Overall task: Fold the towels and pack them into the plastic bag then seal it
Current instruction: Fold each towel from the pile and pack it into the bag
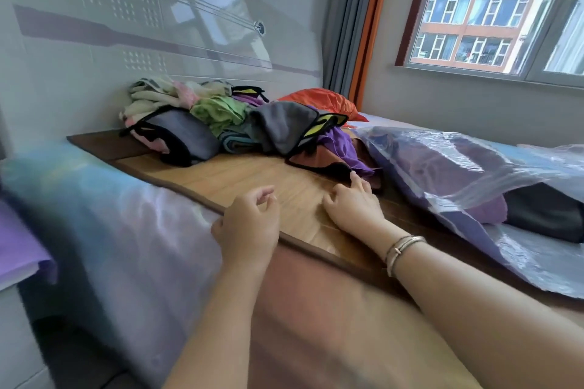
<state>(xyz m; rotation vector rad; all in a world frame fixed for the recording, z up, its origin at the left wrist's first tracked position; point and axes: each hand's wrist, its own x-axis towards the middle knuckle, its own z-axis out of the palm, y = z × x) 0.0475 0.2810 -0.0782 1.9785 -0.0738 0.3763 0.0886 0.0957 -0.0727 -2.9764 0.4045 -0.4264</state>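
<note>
- Left hand point(249, 224): above the near edge of the bamboo mat point(252, 177), fingers loosely curled, holding nothing.
- Right hand point(354, 202): resting on the mat, fingers spread, index fingertip touching the dark edge of a brown towel point(319, 158); bracelets point(401, 249) on the wrist.
- Plastic bag point(458, 167): on the bed at right, dark and purple cloth inside.
- Unfolded towel pile point(221, 117): far end of the mat, against the wall.
- Orange pillow point(322, 101): behind the pile.

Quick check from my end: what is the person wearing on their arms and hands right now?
Both forearms are bare, with no sleeves in view and no gloves. The left hand shows no ring or band. Just behind the right hand, the wrist carries thin metallic bangles, seemingly two or three stacked, silver and rose-gold toned. I can make out no watch.
</note>
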